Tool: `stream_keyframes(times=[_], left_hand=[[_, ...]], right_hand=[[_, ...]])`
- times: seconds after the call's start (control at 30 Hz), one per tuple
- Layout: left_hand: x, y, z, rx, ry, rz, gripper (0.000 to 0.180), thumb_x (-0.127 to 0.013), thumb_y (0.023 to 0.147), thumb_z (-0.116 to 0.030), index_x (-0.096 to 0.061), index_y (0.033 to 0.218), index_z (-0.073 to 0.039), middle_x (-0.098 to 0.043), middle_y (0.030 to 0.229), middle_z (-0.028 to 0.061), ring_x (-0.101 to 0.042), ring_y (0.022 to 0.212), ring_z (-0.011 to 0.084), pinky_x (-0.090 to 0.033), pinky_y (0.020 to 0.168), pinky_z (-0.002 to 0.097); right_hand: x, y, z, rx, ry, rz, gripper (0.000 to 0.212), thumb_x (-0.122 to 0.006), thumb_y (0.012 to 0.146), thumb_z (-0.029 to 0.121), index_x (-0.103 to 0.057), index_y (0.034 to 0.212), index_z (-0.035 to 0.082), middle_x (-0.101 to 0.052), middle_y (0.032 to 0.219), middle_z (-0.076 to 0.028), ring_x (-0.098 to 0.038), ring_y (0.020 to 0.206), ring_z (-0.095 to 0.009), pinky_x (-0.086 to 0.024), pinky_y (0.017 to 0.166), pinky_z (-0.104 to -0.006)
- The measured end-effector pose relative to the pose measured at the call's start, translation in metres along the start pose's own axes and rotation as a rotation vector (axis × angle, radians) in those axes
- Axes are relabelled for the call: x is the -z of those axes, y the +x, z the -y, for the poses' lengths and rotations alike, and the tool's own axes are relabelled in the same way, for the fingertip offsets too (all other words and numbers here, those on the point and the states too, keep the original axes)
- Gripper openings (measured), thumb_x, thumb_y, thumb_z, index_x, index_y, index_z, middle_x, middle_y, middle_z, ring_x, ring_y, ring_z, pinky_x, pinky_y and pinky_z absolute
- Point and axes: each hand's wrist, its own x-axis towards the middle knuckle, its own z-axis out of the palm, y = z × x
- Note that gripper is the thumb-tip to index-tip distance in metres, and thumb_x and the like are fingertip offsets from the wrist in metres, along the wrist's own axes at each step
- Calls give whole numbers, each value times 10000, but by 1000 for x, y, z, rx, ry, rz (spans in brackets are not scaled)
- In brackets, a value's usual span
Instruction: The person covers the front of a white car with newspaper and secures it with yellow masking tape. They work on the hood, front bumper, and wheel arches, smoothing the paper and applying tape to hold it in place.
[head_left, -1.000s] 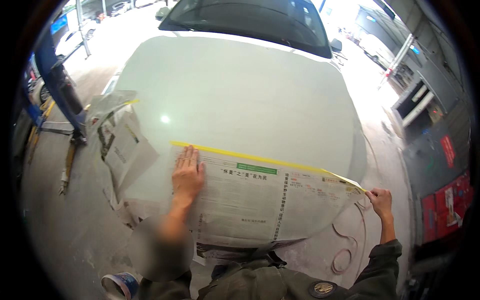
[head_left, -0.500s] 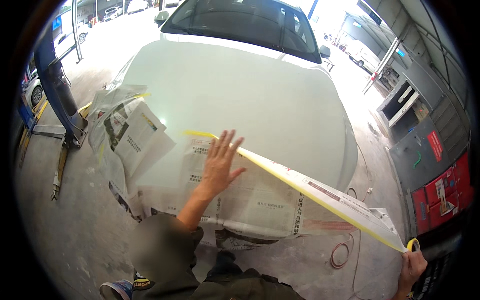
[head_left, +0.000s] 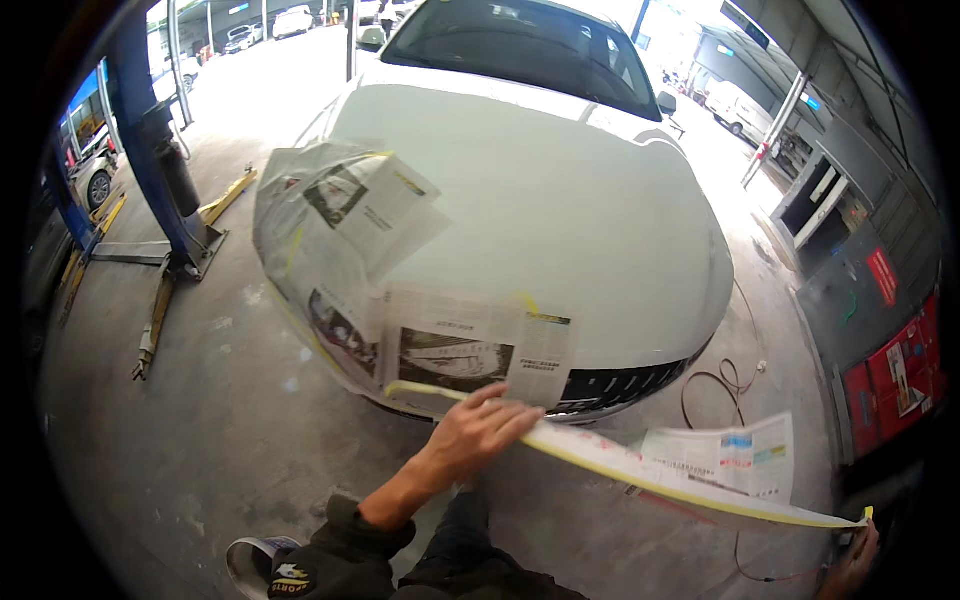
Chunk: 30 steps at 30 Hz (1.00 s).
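A long strip of yellow masking tape [head_left: 650, 484] runs along the edge of a newspaper sheet [head_left: 745, 455], stretched low across the front of a white car. My left hand [head_left: 478, 437] grips this taped edge near its left part, fingers bent together over it. Far to the lower right, my right hand [head_left: 852, 560] holds the other end at a yellow tape roll [head_left: 868, 514], which is mostly hidden. More newspaper [head_left: 385, 208] covers the left front corner of the hood [head_left: 540, 220]. A printed sheet [head_left: 455, 345] lies over the hood's front edge, above my left hand.
The dark grille [head_left: 640, 385] shows beside the newspaper. A blue lift post [head_left: 150, 130] with a yellow-and-black arm [head_left: 155, 325] stands at left. A hose [head_left: 715, 385] loops over the floor on the right, near a red cabinet [head_left: 895, 385].
My left hand has gone from lying spread on the newspaper to gripping its taped edge, lower down. The taped strip has dropped from the hood, exposing the grille. My right hand has moved slightly right and down.
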Motion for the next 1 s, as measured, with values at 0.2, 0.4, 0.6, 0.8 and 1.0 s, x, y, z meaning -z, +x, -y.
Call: stream_keyframes(times=[0.2,0.4,0.6,0.8,1.0], left_hand=[[98,-124,-19,40,59,19,221,-660,823,-109,-641,1042,-85,-709,1005,40,-698,959,183,-517,1027,407],[226,-250,-13,221,204,115,131,-656,820,-109,-648,947,-79,-689,901,38,-696,879,182,-520,1007,397],[340,-364,19,417,350,163,84,-656,820,-133,-636,888,-88,-670,831,43,-678,830,183,-535,951,376],[400,-421,86,355,421,423,62,-650,817,-139,-633,846,-87,-635,775,38,-667,782,205,-546,920,375],[434,-445,170,338,388,409,47,-625,800,-111,-597,775,-82,-612,710,50,-651,724,218,-541,868,345]], right_hand=[[-28,-10,10,-160,620,149,146,-552,902,11,-649,987,-59,-632,894,-185,-608,797,-260,-488,724,-369],[-89,2,125,-183,1149,360,192,-572,915,122,-635,825,-35,-585,700,-78,-497,558,-139,-393,546,-309],[-56,-1,345,-742,1452,236,334,-559,1016,272,-671,1216,30,-696,843,-57,-389,472,1,-268,389,-143],[141,-32,621,112,1632,949,252,-585,1004,234,-729,1115,61,-721,946,-32,-550,632,-81,-469,555,-253],[265,-107,743,955,1460,1193,730,-826,766,481,-590,1374,151,-633,1057,-143,-601,1009,-292,-509,867,-384]])
